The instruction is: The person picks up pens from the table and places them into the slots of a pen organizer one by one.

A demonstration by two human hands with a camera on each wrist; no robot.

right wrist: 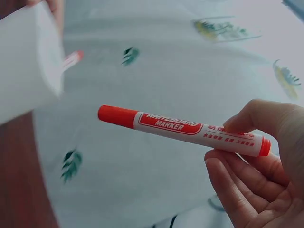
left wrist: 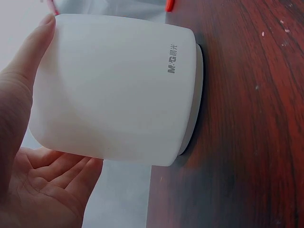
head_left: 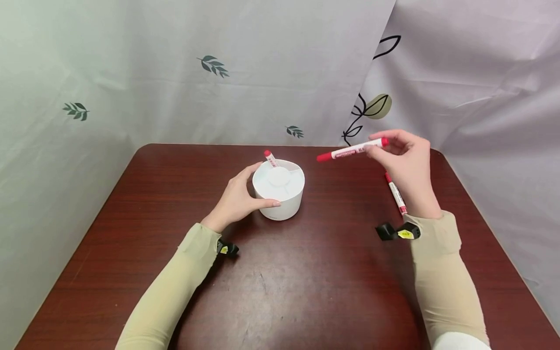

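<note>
Pale cloth (head_left: 280,92) with leaf prints hangs behind the dark brown table (head_left: 288,277). Your left hand (head_left: 234,201) grips the white pen holder (head_left: 289,208), thumb along its near side. Just beyond your left thumb, one marker (head_left: 272,160) leans inside the holder. Farther right, a second marker (head_left: 345,152) is in the air, its tail end pinched by your right hand (head_left: 409,163), red cap toward the holder. Below that hand, a third marker (head_left: 395,193) lies on the table.

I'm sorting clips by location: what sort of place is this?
Probably a makeshift indoor recording spot: a dark reddish-brown wood-grain table stands before pale, creased, leaf-printed hanging fabric, and the person has small black wrist-worn cameras.
</note>
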